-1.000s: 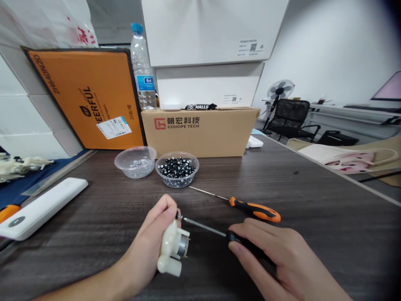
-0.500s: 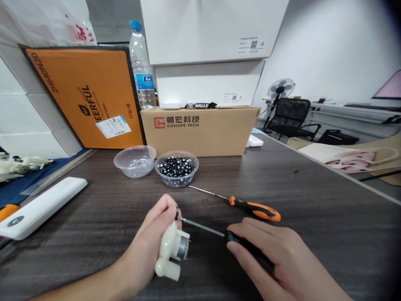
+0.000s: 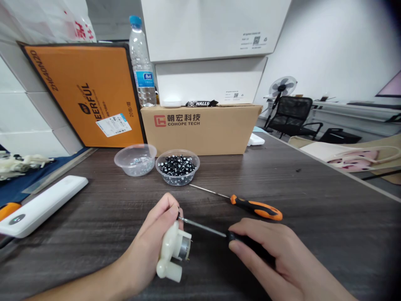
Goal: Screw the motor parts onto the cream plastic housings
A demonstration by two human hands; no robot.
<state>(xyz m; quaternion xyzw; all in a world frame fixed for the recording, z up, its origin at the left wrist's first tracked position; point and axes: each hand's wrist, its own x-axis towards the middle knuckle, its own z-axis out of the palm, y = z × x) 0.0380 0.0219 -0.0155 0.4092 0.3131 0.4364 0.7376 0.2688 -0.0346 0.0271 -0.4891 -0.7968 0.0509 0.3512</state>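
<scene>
My left hand (image 3: pixel 149 239) is closed around a cream plastic housing with a small silver motor (image 3: pixel 171 253), held above the table. A small black part (image 3: pixel 178 215) shows at the thumb and fingertips, at the top of the housing. My right hand (image 3: pixel 275 255) grips the dark handle of a screwdriver (image 3: pixel 205 228). The shaft points left, and its tip meets the black part; the exact contact is hidden by the fingers. Just beyond the right hand lies a second screwdriver with an orange and black handle (image 3: pixel 258 207).
Behind the hands stand a clear bowl of small black parts (image 3: pixel 177 180) and another holding small silvery pieces (image 3: pixel 134 170). A cardboard box (image 3: pixel 200 136), a water bottle (image 3: pixel 142 62) and an orange carton (image 3: pixel 84 96) line the back. On the left lies a white oblong device (image 3: pixel 44 205).
The whole view has shifted slightly. Both hands keep their grips, and the screwdriver tip stays at the black part.
</scene>
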